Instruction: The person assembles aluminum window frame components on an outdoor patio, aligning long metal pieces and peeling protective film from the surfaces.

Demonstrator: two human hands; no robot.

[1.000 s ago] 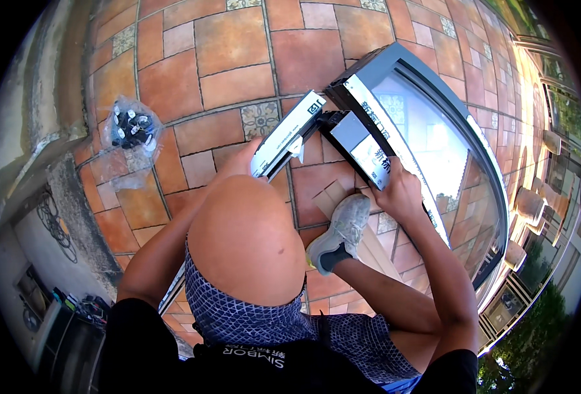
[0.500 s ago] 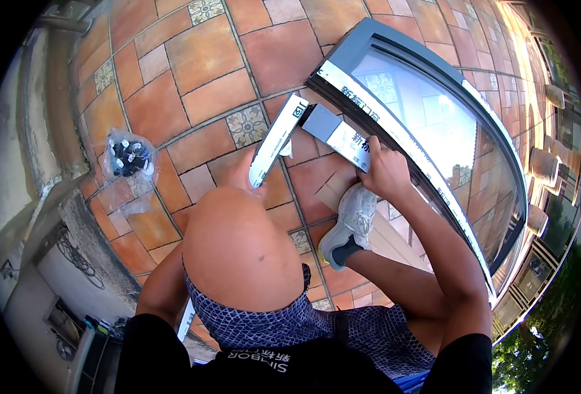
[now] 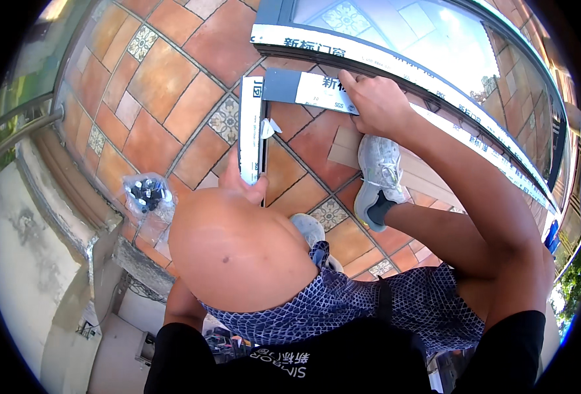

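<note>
My left hand (image 3: 250, 182) is closed around the lower end of a narrow frame profile (image 3: 248, 131) covered in white printed film, with a loose film flap at its side; my knee partly hides this hand. Gripped in my right hand (image 3: 379, 105) is the right end of a shorter grey frame profile (image 3: 282, 85), also partly covered in white film. The grey profile's left end meets the upper end of the other profile, roughly at a right angle; I cannot tell whether they touch or a thin gap remains.
Beyond my right hand lies a large glazed window frame (image 3: 395, 56) with film along its edge. Flat cardboard (image 3: 344, 146) lies by my shoe (image 3: 379, 167). A clear plastic bag of dark parts (image 3: 149, 195) sits on the tiles at left, near a low wall (image 3: 47, 223).
My view has turned, so the profiles and the window frame appear rotated. Both hands keep their grip, and the profile ends look slightly closer together.
</note>
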